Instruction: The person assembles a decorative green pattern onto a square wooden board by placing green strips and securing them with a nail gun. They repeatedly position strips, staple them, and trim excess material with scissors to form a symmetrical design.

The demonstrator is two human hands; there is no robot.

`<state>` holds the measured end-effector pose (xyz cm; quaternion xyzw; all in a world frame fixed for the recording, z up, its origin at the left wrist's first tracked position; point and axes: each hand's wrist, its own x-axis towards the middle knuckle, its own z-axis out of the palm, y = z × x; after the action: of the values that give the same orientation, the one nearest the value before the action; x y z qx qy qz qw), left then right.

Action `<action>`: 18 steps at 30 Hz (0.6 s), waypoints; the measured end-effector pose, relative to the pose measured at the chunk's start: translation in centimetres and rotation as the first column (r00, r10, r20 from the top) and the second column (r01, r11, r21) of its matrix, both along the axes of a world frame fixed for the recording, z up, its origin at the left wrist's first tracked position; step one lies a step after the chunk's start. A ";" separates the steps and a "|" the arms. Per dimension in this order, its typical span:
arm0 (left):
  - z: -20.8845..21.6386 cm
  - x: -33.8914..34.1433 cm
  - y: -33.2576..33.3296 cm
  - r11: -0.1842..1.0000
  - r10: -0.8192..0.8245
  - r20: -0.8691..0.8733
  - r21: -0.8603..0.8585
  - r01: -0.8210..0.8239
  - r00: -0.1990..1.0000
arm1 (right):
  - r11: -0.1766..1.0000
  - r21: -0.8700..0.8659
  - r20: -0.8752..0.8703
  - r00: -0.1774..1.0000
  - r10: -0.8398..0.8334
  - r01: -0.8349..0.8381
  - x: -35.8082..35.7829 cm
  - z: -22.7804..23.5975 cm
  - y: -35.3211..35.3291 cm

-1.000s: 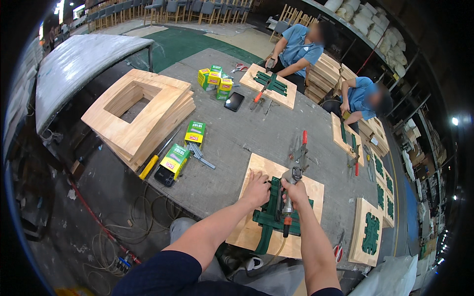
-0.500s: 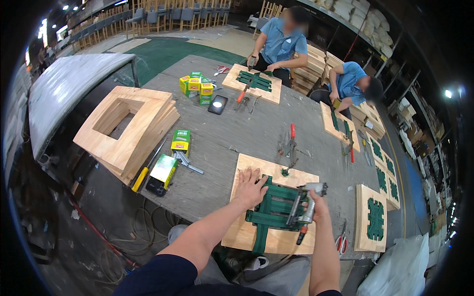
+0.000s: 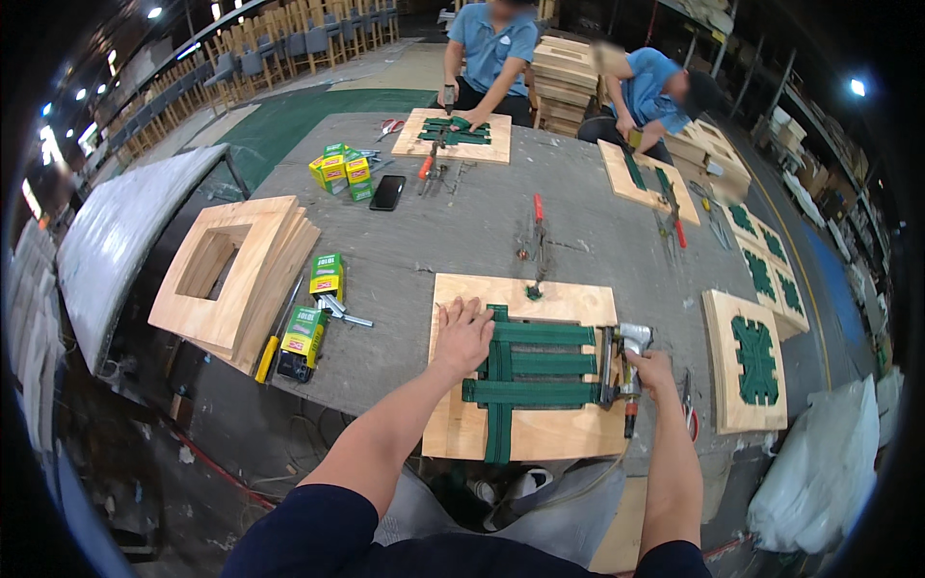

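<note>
A square plywood panel (image 3: 544,440) lies before me on the bench, with dark green webbing straps (image 3: 544,392) across its opening: three run sideways, and one crosses them near their left ends. My left hand (image 3: 464,337) rests flat, fingers spread, on the panel's upper left and the edge of the crossing strap. At the panel's right side, my right hand (image 3: 651,372) is wrapped round the grip of a silver air stapler (image 3: 633,339). The stapler's long magazine lies beside the right strap ends; whether its nose touches them I cannot tell.
Stacked plywood frames (image 3: 231,260), staple boxes (image 3: 303,332) and a yellow-handled screwdriver (image 3: 268,358) lie left. A red-handled tool (image 3: 539,217) lies beyond my panel; red-handled scissors (image 3: 691,419) and a webbed panel (image 3: 718,371) lie right. Two co-workers (image 3: 491,53) work across the bench.
My right hand has moved the stapler rightward, off the middle of the straps to their right ends. My left hand stays on the panel. The whole view has shifted.
</note>
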<state>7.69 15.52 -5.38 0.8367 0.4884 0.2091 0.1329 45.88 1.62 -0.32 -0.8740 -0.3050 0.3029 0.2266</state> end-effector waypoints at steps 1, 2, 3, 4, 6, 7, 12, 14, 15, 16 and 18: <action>-0.1 0.1 0.2 1.000 -0.001 0.039 -0.013 0.001 0.999 | 0.992 0.125 0.087 0.996 0.009 -0.020 -0.2 0.1 -1.5; -0.1 0.3 0.2 1.000 0.005 0.090 0.020 -0.007 0.996 | 0.968 0.244 0.177 0.984 0.005 -0.049 -0.6 0.2 -3.1; -0.1 0.0 0.6 1.000 0.008 0.147 -0.007 -0.007 0.989 | 0.927 0.362 0.261 0.965 -0.005 -0.094 -1.3 0.3 -4.3; -0.1 -0.7 1.0 0.999 0.024 0.193 -0.033 -0.018 0.981 | 0.875 0.472 0.215 0.977 0.006 -0.109 -2.5 0.7 -5.5; 0.2 -2.1 1.0 0.997 0.063 0.305 0.015 -0.071 0.950 | 0.775 0.630 0.052 0.999 0.015 -0.045 -5.2 1.1 -7.7; 0.5 -2.4 0.9 0.996 0.082 0.422 -0.068 -0.059 0.903 | 0.716 0.698 -0.019 1.000 0.017 0.001 -5.8 1.0 -9.5; 2.6 -4.0 -6.9 0.900 0.136 0.721 -0.376 0.219 0.679 | 0.712 0.655 -0.248 0.962 -0.116 0.255 -8.2 -0.6 -20.2; 3.3 -7.2 -13.7 0.743 0.209 0.705 -0.565 0.359 0.678 | 0.713 0.608 -0.325 0.929 -0.179 0.349 -9.8 -1.1 -22.5; 4.1 -8.5 -17.3 0.616 0.260 0.669 -0.670 0.414 0.697 | 0.724 0.579 -0.342 0.918 -0.200 0.373 -10.6 -1.3 -23.3; 4.2 -9.8 -20.5 0.479 0.309 0.628 -0.752 0.454 0.714 | 0.736 0.555 -0.357 0.910 -0.211 0.388 -11.3 -1.4 -23.6; 1.9 -11.1 -25.1 0.257 0.412 0.525 -0.851 0.457 0.745 | 0.762 0.545 -0.397 0.908 -0.134 0.351 -12.2 -1.9 -23.0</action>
<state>-3.45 -9.63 -3.47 0.4447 0.4125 0.1469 0.7814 33.69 -21.42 -2.21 -0.7233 -0.2250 0.3007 0.5795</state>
